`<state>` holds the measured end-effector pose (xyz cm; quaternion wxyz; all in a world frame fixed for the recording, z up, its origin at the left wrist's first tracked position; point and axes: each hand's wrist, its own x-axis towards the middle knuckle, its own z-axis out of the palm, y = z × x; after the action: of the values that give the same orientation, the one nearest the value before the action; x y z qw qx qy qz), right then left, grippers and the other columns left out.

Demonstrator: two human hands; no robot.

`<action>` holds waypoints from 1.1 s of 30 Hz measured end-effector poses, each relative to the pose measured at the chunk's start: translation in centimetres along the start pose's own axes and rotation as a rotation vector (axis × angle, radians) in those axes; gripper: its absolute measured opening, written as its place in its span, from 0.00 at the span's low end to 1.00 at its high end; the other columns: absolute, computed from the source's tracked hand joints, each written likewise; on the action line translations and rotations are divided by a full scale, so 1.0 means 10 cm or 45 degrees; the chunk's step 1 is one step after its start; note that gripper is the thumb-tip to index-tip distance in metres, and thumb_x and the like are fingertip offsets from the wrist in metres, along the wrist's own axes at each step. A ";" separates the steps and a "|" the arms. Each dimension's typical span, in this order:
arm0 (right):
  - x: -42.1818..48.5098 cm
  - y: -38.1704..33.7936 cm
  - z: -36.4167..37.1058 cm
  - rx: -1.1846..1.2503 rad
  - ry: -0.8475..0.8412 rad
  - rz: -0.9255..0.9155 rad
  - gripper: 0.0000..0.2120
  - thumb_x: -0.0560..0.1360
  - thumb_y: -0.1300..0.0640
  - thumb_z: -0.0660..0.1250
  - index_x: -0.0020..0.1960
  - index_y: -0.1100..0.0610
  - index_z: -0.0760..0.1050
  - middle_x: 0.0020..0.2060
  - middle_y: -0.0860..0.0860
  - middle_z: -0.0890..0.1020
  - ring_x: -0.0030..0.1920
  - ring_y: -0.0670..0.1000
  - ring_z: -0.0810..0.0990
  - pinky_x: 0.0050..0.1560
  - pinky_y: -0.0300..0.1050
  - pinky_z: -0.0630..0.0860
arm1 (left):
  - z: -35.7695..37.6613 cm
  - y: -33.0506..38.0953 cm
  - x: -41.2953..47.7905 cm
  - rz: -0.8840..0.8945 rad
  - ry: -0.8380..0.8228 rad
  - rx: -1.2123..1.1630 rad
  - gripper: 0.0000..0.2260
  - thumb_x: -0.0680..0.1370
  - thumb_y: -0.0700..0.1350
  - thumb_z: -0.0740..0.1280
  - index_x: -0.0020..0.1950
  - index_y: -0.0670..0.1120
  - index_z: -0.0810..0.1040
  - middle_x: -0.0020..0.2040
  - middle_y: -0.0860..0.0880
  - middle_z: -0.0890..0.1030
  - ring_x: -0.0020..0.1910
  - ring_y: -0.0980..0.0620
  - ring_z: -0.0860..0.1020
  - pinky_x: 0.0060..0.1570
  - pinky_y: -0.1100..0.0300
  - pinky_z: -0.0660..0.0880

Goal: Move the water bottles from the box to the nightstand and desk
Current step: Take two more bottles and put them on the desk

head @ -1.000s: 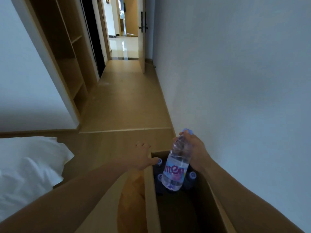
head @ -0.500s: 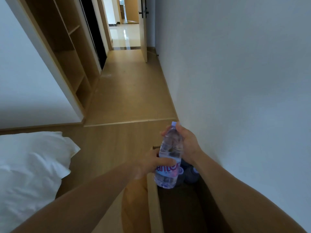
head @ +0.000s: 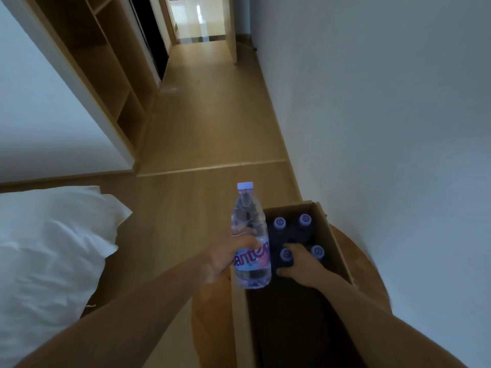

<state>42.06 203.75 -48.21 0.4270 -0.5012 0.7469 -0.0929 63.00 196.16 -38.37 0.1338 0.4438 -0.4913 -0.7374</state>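
My left hand (head: 225,257) grips a clear water bottle (head: 251,235) with a pale blue cap and a pink-lettered label, upright, just left of the open cardboard box (head: 333,235). Inside the dark box stand several more bottles; their caps show at the far end (head: 304,219). My right hand (head: 301,264) reaches down into the box, its thumb and fingers curled round the neck of one boxed bottle (head: 286,254). The bottles' bodies are lost in shadow.
The box sits on a round wooden table (head: 372,264) against the white wall (head: 385,128). A bed with a white pillow (head: 53,248) lies to the left. Beyond are wooden floor (head: 212,123), open wardrobe shelves (head: 111,75) and a doorway (head: 196,19).
The bottle passed from my right hand to my left hand, which moved it left of the box. My right hand dropped into the box onto another bottle.
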 end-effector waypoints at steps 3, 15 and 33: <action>0.09 0.14 0.21 0.074 0.179 -0.035 0.34 0.67 0.50 0.78 0.69 0.54 0.70 0.65 0.50 0.74 0.67 0.53 0.73 0.68 0.48 0.69 | 0.02 -0.07 0.01 0.034 0.081 -0.063 0.28 0.59 0.47 0.76 0.57 0.39 0.79 0.50 0.39 0.83 0.52 0.39 0.81 0.59 0.44 0.76; 0.07 0.18 0.30 -0.059 0.145 -0.229 0.40 0.67 0.52 0.79 0.74 0.53 0.65 0.70 0.50 0.69 0.70 0.53 0.69 0.71 0.45 0.64 | 0.00 -0.25 -0.08 0.067 0.103 -0.083 0.22 0.63 0.44 0.74 0.56 0.43 0.79 0.45 0.45 0.84 0.47 0.46 0.83 0.48 0.52 0.78; -0.47 -0.49 -0.79 0.257 0.306 -0.106 0.24 0.62 0.41 0.78 0.52 0.49 0.76 0.47 0.45 0.81 0.50 0.49 0.80 0.52 0.43 0.76 | 0.10 0.18 -0.42 0.149 0.099 -0.030 0.21 0.62 0.43 0.74 0.55 0.42 0.83 0.47 0.42 0.86 0.48 0.43 0.85 0.50 0.49 0.79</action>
<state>40.21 202.98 -37.97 0.3783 -0.4716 0.7581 -0.2444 64.21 198.57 -34.53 0.2010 0.4409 -0.5021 -0.7163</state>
